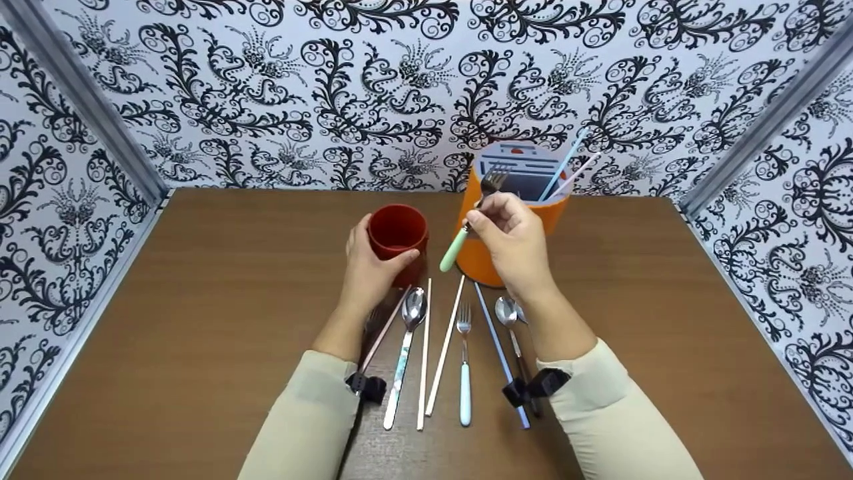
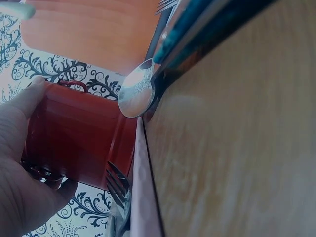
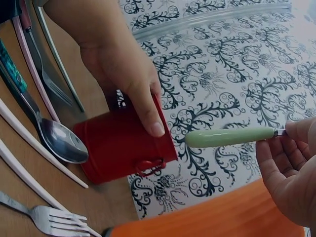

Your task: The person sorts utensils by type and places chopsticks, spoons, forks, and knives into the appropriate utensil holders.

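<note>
Far on the table [image 1: 266, 267], the left hand [image 1: 374, 265] clasps the red cup [image 1: 398, 230], probably for steadiness. With fingers together, the right hand [image 1: 516, 243] pinches the fork [image 1: 456, 247] at its neck, leaving the handle free.

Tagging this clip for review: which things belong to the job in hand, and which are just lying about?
In the job:
green-handled fork, pinched by the right hand
red cup, gripped by the left hand
orange holder, probably

Lying about, seemingly:
patterned-handle spoon
dark-handled spoon
blue-handled fork
loose chopsticks

The right hand [image 1: 516, 245] hides part of the green-handled fork [image 1: 454, 251].
</note>
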`<state>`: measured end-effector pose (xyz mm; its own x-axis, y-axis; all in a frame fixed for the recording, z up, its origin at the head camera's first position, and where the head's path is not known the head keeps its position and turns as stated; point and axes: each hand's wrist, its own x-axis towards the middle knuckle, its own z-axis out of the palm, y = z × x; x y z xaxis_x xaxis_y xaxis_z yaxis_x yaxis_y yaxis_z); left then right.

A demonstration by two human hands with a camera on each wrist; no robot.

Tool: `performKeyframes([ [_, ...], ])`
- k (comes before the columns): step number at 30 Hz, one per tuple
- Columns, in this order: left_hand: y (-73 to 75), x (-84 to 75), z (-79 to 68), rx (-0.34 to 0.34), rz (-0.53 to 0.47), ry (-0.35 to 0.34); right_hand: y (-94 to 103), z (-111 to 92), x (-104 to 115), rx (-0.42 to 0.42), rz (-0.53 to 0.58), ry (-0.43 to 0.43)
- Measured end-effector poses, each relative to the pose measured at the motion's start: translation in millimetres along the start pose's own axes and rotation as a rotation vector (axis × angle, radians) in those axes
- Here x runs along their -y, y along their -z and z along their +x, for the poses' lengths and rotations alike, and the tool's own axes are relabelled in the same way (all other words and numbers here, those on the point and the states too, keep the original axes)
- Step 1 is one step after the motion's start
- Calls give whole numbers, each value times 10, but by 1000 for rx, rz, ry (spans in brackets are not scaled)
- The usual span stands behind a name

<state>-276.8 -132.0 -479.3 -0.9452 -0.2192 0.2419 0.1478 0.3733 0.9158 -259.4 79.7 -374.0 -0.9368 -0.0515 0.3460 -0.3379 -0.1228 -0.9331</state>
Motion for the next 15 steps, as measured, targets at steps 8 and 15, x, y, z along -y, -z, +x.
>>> performKeyframes([
  [8,-22,3,9,-17,-9,2,-161,50,-56,-57,31,25],
  [15,-16,2,4,-17,-6,9,-291,89,-138,-104,29,52],
])
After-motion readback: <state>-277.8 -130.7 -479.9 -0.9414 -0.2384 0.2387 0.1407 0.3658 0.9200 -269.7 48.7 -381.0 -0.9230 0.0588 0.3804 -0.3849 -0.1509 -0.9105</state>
